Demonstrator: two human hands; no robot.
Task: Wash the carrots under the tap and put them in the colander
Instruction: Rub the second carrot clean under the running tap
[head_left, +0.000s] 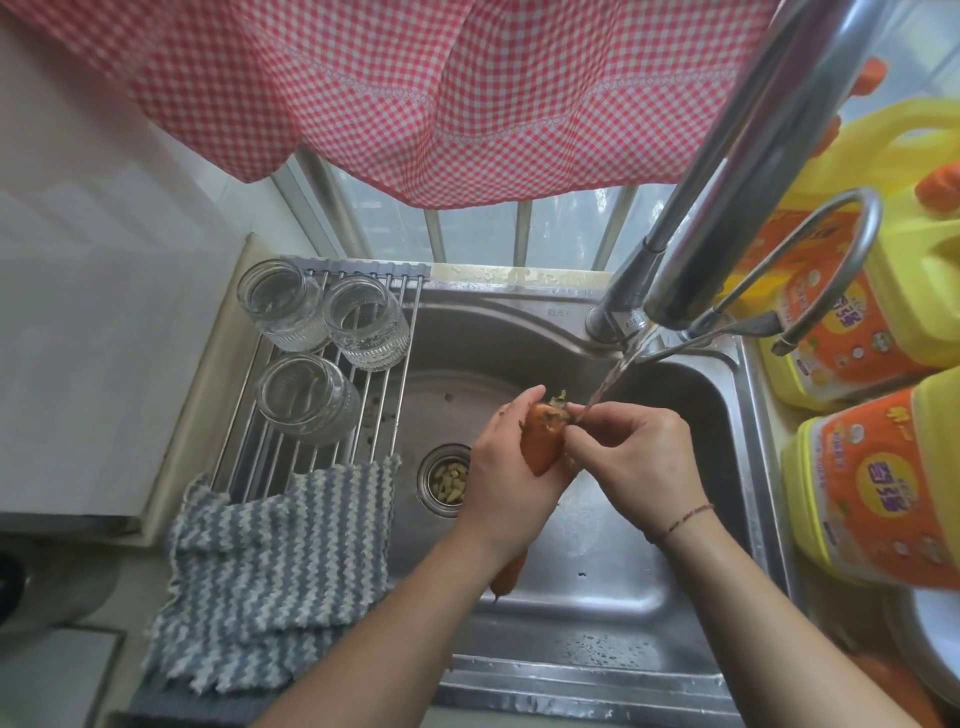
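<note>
Over a stainless steel sink (597, 587) the left hand (506, 467) wraps its fingers round a carrot (543, 441), holding it nearly upright with the stalk end uppermost, while the right hand (636, 457) pinches at that top end with thumb and fingertips. A thin stream of water (610, 374) falls from the tap (727, 208) and lands right where the right fingers meet the carrot top. A second carrot (509, 574) shows below the left wrist, low in the basin, mostly hidden by the forearm; whether it rests on the sink floor cannot be told. The drain strainer (448, 480), just left of the left hand, holds pale scraps. Across the left part of the basin lies a roll-up rack (384, 364) carrying 3 glass jars (283, 304), and a grey and white zigzag cloth (270, 561) hangs over its near end. A thin reddish cord bracelet (685, 519) circles the right wrist. Along the right counter stand yellow oil jugs (872, 488) with orange labels bearing Chinese characters too blurred to read with confidence; small stamped writing on the sink rim near the tap base is also illegible. A red and white checked curtain (415, 98) hangs over the window behind the sink. At the lower right edge, part of a pale rounded vessel (935, 634) is visible; what it is cannot be told.
</note>
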